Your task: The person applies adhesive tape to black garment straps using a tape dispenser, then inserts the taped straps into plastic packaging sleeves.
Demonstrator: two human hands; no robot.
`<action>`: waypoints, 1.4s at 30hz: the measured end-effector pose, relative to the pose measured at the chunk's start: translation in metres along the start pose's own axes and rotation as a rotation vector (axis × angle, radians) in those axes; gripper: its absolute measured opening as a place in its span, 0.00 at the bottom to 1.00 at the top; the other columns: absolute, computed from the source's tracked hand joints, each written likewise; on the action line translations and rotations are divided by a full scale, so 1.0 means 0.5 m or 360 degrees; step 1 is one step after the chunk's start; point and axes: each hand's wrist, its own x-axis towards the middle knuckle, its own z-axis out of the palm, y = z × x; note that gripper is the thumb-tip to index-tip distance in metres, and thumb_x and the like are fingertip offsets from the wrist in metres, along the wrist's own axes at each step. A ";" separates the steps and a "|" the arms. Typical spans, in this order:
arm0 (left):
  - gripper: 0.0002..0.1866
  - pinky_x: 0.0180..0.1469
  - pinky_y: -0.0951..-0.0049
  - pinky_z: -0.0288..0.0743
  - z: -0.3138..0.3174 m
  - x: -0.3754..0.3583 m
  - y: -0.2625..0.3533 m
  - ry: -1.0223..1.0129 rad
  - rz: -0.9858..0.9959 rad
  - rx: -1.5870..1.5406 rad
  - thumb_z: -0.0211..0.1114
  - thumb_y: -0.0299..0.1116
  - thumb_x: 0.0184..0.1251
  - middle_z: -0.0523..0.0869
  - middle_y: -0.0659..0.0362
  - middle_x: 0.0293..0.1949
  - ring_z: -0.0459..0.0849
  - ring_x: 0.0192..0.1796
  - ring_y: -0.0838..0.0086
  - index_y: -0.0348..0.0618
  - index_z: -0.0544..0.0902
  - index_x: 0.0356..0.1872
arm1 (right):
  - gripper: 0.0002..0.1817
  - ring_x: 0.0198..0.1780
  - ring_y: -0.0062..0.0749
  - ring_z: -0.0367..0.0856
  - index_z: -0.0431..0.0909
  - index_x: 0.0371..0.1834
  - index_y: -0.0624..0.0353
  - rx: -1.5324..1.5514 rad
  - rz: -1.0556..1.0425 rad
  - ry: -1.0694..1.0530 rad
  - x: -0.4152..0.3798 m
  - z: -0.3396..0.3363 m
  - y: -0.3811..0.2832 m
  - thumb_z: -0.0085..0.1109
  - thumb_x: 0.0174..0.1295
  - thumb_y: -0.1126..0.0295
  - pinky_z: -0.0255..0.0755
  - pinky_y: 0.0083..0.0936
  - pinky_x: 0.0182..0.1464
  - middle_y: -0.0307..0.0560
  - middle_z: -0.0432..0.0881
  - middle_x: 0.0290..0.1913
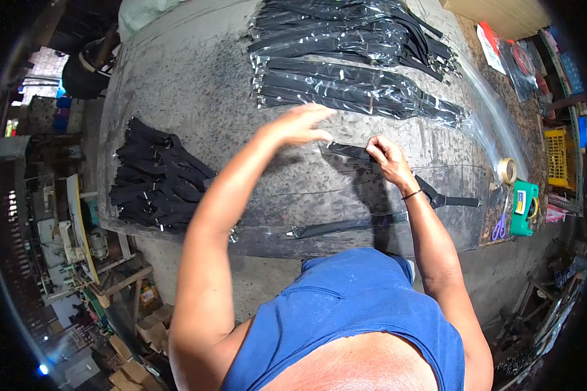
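My right hand is closed in a pinch on a black strap whose clipped end points left. From there the strap seems to run under my wrist to a Y-shaped joint. My left hand, slightly blurred, hovers left of the strap's end, fingers apart and holding nothing. Nearer my body lies another strap length with a metal clip at its left end. Just beyond my hands are black straps in clear plastic, laid side by side.
Loose black straps are heaped at the table's left. More wrapped straps lie at the far side. On the right are a tape roll, purple scissors, a green tape dispenser and clear plastic film.
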 end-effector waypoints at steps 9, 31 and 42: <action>0.19 0.38 0.69 0.71 0.088 0.114 0.010 -0.0789 -0.0180 -0.0697 0.71 0.47 0.57 0.84 0.60 0.31 0.78 0.35 0.75 0.40 0.83 0.38 | 0.14 0.33 0.32 0.76 0.76 0.38 0.61 -0.0108 0.0166 -0.0152 0.009 -0.024 -0.007 0.59 0.64 0.59 0.70 0.30 0.39 0.46 0.77 0.29; 0.14 0.36 0.65 0.71 0.162 0.140 0.026 -0.0760 -0.0279 -0.0444 0.69 0.42 0.58 0.83 0.56 0.26 0.80 0.32 0.71 0.40 0.84 0.34 | 0.14 0.51 0.50 0.79 0.83 0.45 0.51 -0.1137 0.0382 -0.0314 -0.067 -0.101 0.083 0.58 0.63 0.57 0.70 0.48 0.49 0.52 0.83 0.43; 0.14 0.36 0.65 0.72 0.206 0.182 0.054 -0.0796 -0.0208 -0.0439 0.70 0.40 0.58 0.83 0.55 0.26 0.80 0.32 0.70 0.40 0.84 0.36 | 0.11 0.50 0.48 0.80 0.83 0.41 0.52 -0.0879 0.0555 -0.0199 -0.124 -0.168 0.137 0.60 0.60 0.59 0.71 0.43 0.50 0.50 0.84 0.41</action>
